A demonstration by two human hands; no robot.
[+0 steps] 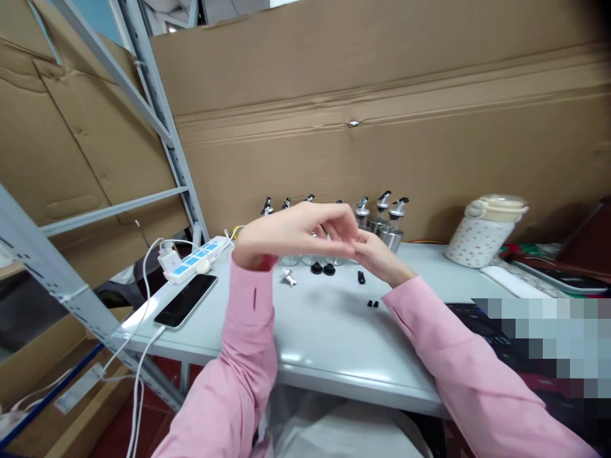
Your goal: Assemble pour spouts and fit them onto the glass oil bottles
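Above the table my left hand (303, 229) bends at the wrist, its fingers curved towards the right and the thumb below them. Its fingertips meet those of my right hand (377, 254), whose fingers are pinched together. Whatever lies between the fingertips is hidden. Behind the hands stand several glass bottles with metal pourer tops (392, 219), partly covered by my left hand. On the table beneath are two black round stoppers (323, 269), a small silver pourer part (288, 277), a black clip-like piece (361, 277) and two tiny black caps (373, 304).
A phone (186, 302) on a white cable and a power strip (198, 259) lie at the left. A spotted white flask (484, 232) stands at the right. Cardboard (382, 83) walls the back; a metal shelf post (162, 114) rises at the left.
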